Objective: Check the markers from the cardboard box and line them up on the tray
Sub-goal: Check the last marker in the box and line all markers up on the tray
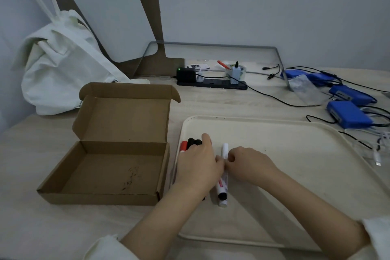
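An open cardboard box [109,173] stands at the left, its inside bare. To its right lies a cream tray [295,154]. Several markers lie side by side at the tray's left end: a red-capped marker [183,146] and black-capped markers [194,142], mostly hidden under my left hand [196,169], which rests flat over them. A white-capped marker [225,151] lies just right of the row, with a black-ended marker [222,193] close beside it. My right hand [247,164] pinches the white-capped marker near its middle, fingertips touching my left hand.
A white cloth bag [61,74] sits behind the box. A black power strip [211,83] with plugs and cables lies at the back. Blue battery packs [348,114] and tangled wires lie right of the tray's far corner. The table edge runs along the left.
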Demonstrator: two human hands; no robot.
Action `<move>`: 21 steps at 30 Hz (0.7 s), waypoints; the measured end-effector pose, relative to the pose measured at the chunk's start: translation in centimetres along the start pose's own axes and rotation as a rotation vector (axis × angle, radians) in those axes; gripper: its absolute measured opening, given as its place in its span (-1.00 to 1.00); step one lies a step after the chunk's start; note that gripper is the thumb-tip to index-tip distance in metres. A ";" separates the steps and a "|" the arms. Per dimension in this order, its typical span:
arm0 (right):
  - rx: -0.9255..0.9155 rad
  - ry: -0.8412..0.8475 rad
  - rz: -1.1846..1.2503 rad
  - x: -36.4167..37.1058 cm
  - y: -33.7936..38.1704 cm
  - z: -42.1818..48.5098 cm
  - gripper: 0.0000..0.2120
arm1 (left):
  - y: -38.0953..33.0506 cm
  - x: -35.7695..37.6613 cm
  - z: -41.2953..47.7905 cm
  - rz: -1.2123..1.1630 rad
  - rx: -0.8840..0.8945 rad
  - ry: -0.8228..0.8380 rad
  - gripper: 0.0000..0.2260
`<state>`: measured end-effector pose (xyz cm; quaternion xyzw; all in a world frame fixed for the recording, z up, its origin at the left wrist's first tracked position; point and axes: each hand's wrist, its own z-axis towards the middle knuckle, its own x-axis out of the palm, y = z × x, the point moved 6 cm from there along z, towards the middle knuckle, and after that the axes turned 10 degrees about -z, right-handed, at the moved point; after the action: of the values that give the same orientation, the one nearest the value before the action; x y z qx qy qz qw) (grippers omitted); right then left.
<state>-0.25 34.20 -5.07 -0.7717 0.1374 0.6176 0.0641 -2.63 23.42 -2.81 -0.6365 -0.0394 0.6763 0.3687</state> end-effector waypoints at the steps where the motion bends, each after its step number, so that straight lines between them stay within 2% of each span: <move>1: -0.002 0.009 0.012 0.2 -0.1 0.1 -0.65 | 0.0 0.2 0.0 0.018 0.008 0.009 -0.75; 9: -0.081 0.025 0.066 0.3 0.4 -0.2 -0.78 | 1.3 0.5 -0.2 0.063 0.092 -0.005 -0.76; 16: -0.101 0.040 0.092 0.5 1.3 -0.2 -0.77 | 1.9 0.2 -0.2 0.070 0.113 -0.013 -0.75; 19: -0.093 0.044 0.081 0.3 1.1 -0.2 -0.78 | 2.1 -0.6 -0.5 0.037 0.159 0.068 -0.65; 21: -0.090 0.045 0.082 0.2 1.0 -0.1 -0.80 | 2.5 -1.0 -1.1 0.023 0.200 0.196 -0.51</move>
<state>-0.38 33.17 -5.14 -0.7813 0.1425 0.6077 0.0010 -2.80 20.61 -3.48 -0.6599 0.0717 0.6156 0.4247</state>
